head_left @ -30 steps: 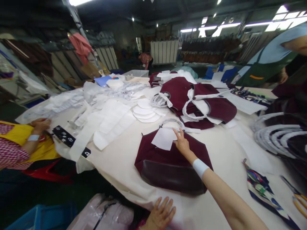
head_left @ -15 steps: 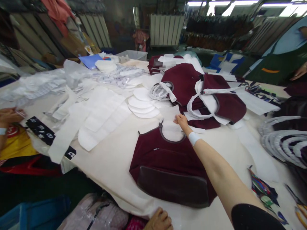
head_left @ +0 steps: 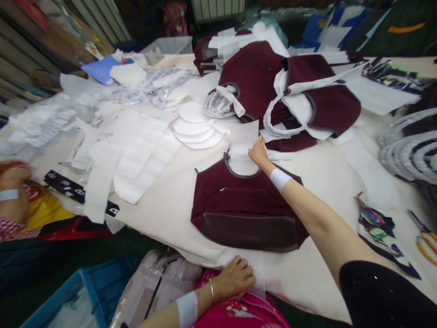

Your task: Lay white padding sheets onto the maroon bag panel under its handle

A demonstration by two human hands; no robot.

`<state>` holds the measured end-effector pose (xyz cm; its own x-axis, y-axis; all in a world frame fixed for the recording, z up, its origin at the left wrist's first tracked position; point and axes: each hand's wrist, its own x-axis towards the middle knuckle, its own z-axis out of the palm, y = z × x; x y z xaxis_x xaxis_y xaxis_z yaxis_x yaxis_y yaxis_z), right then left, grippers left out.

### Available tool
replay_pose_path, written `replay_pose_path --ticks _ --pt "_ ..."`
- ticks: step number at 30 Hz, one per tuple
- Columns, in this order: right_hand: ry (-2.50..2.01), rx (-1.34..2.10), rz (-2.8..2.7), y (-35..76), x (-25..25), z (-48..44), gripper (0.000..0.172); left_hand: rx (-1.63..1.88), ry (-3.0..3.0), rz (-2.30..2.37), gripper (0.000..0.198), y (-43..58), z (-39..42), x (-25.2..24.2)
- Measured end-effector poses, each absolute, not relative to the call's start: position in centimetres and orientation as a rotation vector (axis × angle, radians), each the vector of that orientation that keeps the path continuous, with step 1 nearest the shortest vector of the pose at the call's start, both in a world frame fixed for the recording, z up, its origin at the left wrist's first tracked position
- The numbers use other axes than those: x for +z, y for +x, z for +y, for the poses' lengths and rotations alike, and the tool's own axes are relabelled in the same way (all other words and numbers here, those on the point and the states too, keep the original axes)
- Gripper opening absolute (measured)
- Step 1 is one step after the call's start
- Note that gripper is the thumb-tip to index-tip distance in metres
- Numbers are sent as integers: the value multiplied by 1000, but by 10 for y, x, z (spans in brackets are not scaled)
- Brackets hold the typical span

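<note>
A maroon bag [head_left: 249, 200] with a dark brown lower panel lies flat in front of me, its curved opening facing away. Just beyond that opening, my right hand [head_left: 258, 152] is closed on the edge of a white sheet [head_left: 244, 135]. My right forearm passes over the bag's right side. At the near table edge my left hand [head_left: 238, 276] rests with curled fingers on a thin translucent sheet [head_left: 258, 269]; its fingertips are partly hidden. Rounded white pieces [head_left: 196, 127] lie fanned out left of my right hand.
More maroon bags [head_left: 252, 75] with wrapped handles pile up behind. White sheets [head_left: 133, 159] cover the left side. Scissors [head_left: 425, 239] and colourful fabric strips [head_left: 382, 232] lie right. A blue crate [head_left: 85, 278] stands below the table; another person's arm [head_left: 15, 191] is at far left.
My view has tilted down, bringing more of my left arm into sight. My right hand stays at the white sheet, which stands a little higher beside it. The bag stays lying on the table.
</note>
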<state>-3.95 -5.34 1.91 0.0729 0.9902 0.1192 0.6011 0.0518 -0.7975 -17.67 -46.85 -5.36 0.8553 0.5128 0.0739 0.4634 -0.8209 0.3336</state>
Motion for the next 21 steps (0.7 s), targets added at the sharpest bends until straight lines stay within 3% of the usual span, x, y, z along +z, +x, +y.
replay_pose_path --ticks 2,6,9,11,14,21 --pt "-1598 640 -1743 -35 28 -105 69 195 2725 689 18 -178 -468 -49" --pt "-1347 633 -2309 4 31 -227 34 380 2651 1031 23 -197 -452 -27" --pt "-1500 407 -2424 45 22 -290 37 578 2470 1708 40 -223 -418 -13" --pt "-1635 257 -2432 66 12 -309 39 558 2351 1989 40 -238 -390 -10" --pt "-1758 112 -2416 84 -3 -315 43 361 2328 2055 29 -248 -354 -16" --pt "-1920 125 -2368 79 -37 -311 48 -30 2267 2105 49 -242 -324 -42"
